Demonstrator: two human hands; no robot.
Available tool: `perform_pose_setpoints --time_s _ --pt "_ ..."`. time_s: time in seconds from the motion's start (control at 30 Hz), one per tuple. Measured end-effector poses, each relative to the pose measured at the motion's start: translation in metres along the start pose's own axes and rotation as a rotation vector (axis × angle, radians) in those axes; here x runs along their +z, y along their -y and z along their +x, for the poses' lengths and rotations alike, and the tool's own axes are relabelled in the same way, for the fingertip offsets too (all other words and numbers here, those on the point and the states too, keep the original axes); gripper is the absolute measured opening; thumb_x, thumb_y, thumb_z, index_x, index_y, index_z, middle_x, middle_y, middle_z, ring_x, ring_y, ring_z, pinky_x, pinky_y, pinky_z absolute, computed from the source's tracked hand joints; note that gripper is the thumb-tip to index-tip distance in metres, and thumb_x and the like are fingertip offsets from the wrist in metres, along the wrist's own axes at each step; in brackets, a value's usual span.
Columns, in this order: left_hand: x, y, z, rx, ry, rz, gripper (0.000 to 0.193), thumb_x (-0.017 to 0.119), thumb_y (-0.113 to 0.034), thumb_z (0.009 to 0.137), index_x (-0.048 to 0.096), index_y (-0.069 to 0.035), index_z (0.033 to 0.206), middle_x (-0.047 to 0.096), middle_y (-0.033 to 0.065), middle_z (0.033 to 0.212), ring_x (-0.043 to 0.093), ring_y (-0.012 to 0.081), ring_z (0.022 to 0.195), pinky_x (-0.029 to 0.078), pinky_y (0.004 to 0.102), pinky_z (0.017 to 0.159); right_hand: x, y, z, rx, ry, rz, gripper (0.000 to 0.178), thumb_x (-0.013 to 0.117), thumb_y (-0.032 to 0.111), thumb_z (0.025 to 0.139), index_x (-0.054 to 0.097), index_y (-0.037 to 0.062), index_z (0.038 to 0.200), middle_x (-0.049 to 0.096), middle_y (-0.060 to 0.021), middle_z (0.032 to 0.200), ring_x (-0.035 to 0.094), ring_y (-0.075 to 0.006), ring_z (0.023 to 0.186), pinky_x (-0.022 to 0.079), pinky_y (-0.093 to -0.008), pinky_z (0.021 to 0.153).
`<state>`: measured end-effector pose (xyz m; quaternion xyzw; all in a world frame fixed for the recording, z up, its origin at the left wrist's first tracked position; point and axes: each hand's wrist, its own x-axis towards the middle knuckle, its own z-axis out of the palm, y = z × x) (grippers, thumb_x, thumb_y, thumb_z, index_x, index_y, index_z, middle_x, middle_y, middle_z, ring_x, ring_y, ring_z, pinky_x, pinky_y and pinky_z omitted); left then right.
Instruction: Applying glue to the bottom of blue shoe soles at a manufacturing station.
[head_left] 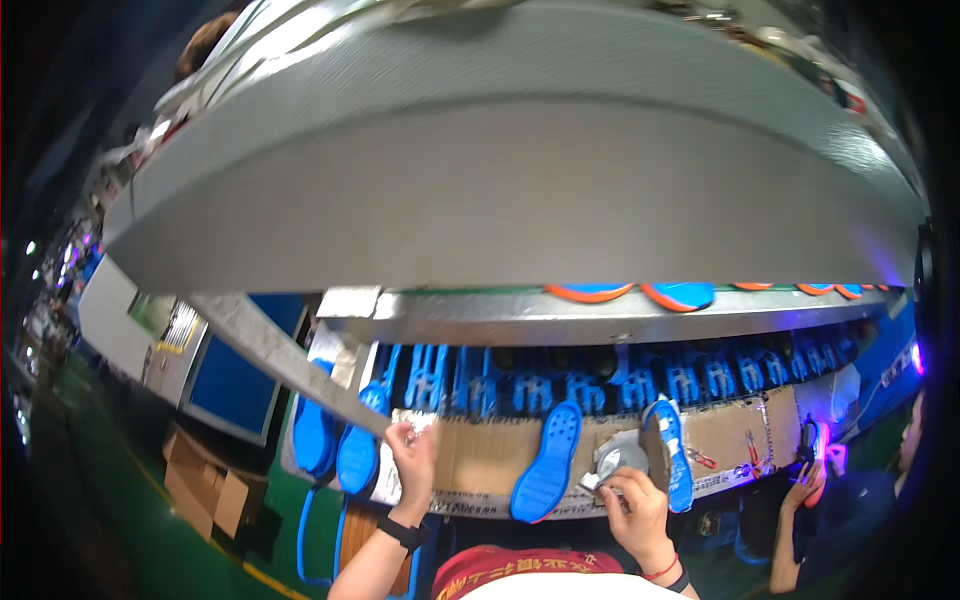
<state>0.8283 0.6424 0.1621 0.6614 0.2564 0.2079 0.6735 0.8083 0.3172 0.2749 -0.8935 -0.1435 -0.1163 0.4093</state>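
My left hand point(414, 462) is raised at the lower end of a slanting metal bar point(290, 358), its fingers curled together. Whatever they hold, if anything, is too small to make out. Over the cardboard-covered ledge, my right hand point(638, 512) is closed at the near rim of a round grey dish point(624, 456). I cannot make out what is between those fingers. A blue shoe sole point(548, 462) lies between my hands. Right of the dish, another blue sole point(676, 458) leans beside a dark, curved piece. Two more blue soles point(357, 458) point(314, 436) lie left of my left hand.
Behind the ledge runs a row of blue clamp-like fixtures point(535, 385). Orange-rimmed blue soles point(680, 295) sit beneath a wide grey metal hood point(520, 200). Red-handled tools point(752, 455) lie at right, near a co-worker's hand point(803, 488). An open carton point(210, 485) stands at lower left.
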Motion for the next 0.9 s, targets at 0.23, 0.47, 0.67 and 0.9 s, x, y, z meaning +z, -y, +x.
perform_pose_setpoints --time_s 0.23,0.47,0.67,0.9 --pt "-0.253 0.199 0.026 -0.298 -1.285 0.305 0.039 0.061 -0.028 0.09 0.052 0.009 0.093 0.05 0.0305 0.105 0.05 0.036 0.099 0.04 0.0481 0.089 0.033 0.027 0.01 -0.009 0.132 0.037 0.011 0.069 -0.001 0.076 0.063 0.0017 0.085 0.064 -0.0145 0.091 0.066 -0.0331 0.072 0.052 -0.0368 0.06" --pt "-0.273 0.155 0.081 -0.487 -0.833 -0.092 0.044 0.061 -0.053 0.086 0.063 -0.01 0.09 0.057 0.006 0.081 0.053 0.0196 0.079 0.042 0.0374 0.064 0.057 0.045 0.008 -0.002 0.173 -0.041 0.013 0.07 0.0 0.077 0.064 0.0019 0.088 0.064 -0.0151 0.092 0.065 -0.035 0.073 0.052 -0.0382 0.061" --pt "-0.301 0.118 0.124 -0.724 -0.502 -0.081 0.037 0.072 -0.052 0.078 0.058 -0.018 0.081 0.04 -0.0043 0.061 0.033 0.0107 0.044 0.028 0.0242 0.046 0.07 0.059 0.01 -0.018 0.19 -0.081 0.014 0.071 0.001 0.076 0.063 0.0024 0.088 0.064 -0.0149 0.092 0.065 -0.0346 0.071 0.052 -0.0381 0.06" --pt "-0.327 0.123 0.142 -0.705 -0.161 -0.19 0.054 0.082 -0.043 0.074 0.062 -0.011 0.112 0.067 0.0014 0.105 0.063 0.0165 0.092 0.048 0.029 0.077 0.076 0.064 0.013 -0.004 0.227 -0.11 0.015 0.072 0.002 0.077 0.064 0.0028 0.089 0.065 -0.0149 0.093 0.066 -0.0339 0.071 0.053 -0.0376 0.059"
